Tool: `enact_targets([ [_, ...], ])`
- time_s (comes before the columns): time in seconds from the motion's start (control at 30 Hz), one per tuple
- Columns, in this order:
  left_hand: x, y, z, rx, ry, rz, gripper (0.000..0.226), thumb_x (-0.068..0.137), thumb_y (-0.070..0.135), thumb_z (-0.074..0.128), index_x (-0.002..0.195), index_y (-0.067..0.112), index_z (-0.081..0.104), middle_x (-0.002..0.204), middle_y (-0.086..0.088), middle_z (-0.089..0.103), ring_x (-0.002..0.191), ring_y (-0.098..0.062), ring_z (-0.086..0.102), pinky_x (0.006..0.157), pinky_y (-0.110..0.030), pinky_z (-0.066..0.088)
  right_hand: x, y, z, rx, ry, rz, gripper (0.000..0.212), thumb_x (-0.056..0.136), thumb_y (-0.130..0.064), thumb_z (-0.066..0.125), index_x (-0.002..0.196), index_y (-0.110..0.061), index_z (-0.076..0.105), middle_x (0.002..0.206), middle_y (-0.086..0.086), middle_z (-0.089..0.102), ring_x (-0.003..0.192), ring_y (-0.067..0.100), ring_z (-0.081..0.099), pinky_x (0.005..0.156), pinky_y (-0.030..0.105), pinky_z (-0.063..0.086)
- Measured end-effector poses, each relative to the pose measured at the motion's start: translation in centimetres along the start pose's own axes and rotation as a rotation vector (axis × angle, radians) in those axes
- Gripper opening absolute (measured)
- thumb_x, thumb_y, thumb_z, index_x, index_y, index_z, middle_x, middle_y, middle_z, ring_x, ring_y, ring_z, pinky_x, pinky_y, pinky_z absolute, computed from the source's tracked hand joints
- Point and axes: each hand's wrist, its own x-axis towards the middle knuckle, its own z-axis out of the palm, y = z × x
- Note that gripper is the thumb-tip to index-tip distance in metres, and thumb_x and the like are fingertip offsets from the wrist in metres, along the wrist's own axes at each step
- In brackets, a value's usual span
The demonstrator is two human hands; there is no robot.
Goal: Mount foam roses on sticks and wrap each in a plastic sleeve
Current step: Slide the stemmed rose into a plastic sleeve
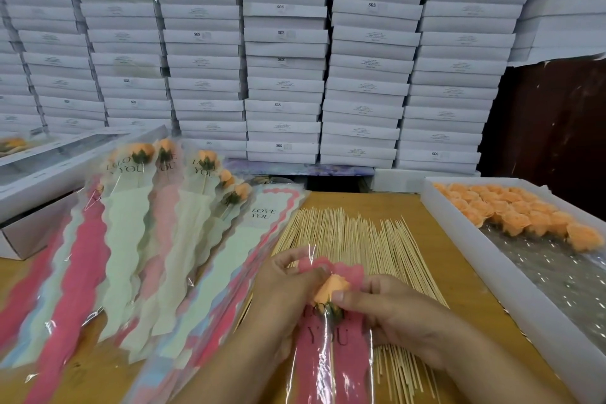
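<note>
Head view: we've got the orange foam rose (pixel 331 289) at the mouth of the pink plastic sleeve (pixel 331 361), its stick (pixel 332 358) running down inside the film. Left hand (pixel 288 292) fingers curl to pinch the sleeve's top edge just beside the bloom; right hand (pixel 390 308) thumb and fingertips pinch the rose. Whether the head is fully inside, we can't tell through the glare. Risks: petals snag the film and crush, or the head slips off its stick under a hard push.

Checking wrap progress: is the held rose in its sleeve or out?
In. The rose sits inside the pink sleeve, film over it, stick running down inside; both hands grip the sleeve top.
</note>
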Motion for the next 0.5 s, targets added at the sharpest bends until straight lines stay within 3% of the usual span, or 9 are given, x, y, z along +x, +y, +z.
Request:
enact_targets([
  [0.13, -0.3, 0.6, 0.2, 0.006, -0.051, -0.103, 0.027, 0.086, 0.019, 0.077, 0.112, 0.02, 0.069, 0.09, -0.009, 0.079, 0.077, -0.026, 0.076, 0.064, -0.034, 0.061, 0.3, -0.1, -0.3, 0.092, 0.068, -0.097, 0.026, 0.083, -0.025, 0.078, 0.105, -0.012, 0.074, 0.092, 0.01, 0.077, 0.077, 0.02, 0.073, 0.065, 0.031, 0.056],
  [0.23, -0.8, 0.7, 0.1, 0.07, -0.237, -0.214, 0.03, 0.084, 0.028, 0.079, 0.108, 0.01, 0.075, 0.096, -0.014, 0.078, 0.079, -0.025, 0.075, 0.068, -0.034, 0.061, 0.8, -0.2, -1.0, 0.191, 0.23, -0.182, 0.024, 0.084, -0.023, 0.075, 0.104, -0.01, 0.074, 0.089, 0.012, 0.077, 0.071, 0.02, 0.072, 0.059, 0.03, 0.056],
  [0.37, -1.5, 0.2, -0.1, 0.187, -0.483, -0.301, 0.028, 0.081, 0.022, 0.082, 0.103, 0.005, 0.078, 0.098, -0.015, 0.077, 0.08, -0.023, 0.073, 0.077, -0.034, 0.06, 1.0, -0.6, -2.1, 0.279, 0.386, -0.246, 0.016, 0.088, -0.024, 0.07, 0.089, -0.012, 0.079, 0.081, 0.008, 0.077, 0.064, 0.016, 0.071, 0.052, 0.026, 0.054],
  [0.43, -1.5, 0.1, -0.2, 0.221, -0.517, -0.311, 0.028, 0.079, 0.02, 0.083, 0.101, 0.003, 0.077, 0.098, -0.016, 0.076, 0.083, -0.024, 0.073, 0.082, -0.037, 0.06, 1.0, -0.7, -2.8, 0.301, 0.455, -0.271, 0.018, 0.089, -0.025, 0.068, 0.078, -0.016, 0.08, 0.07, 0.002, 0.073, 0.054, 0.01, 0.067, 0.043, 0.021, 0.048],
  [0.5, -1.4, 0.1, -0.2, 0.244, -0.513, -0.313, 0.032, 0.084, 0.013, 0.079, 0.109, -0.005, 0.073, 0.106, -0.022, 0.074, 0.088, -0.027, 0.071, 0.092, -0.044, 0.058, 1.0, -0.9, -3.5, 0.346, 0.525, -0.288, 0.016, 0.09, -0.024, 0.068, 0.083, -0.014, 0.078, 0.071, 0.001, 0.074, 0.054, 0.008, 0.067, 0.042, 0.02, 0.046],
])
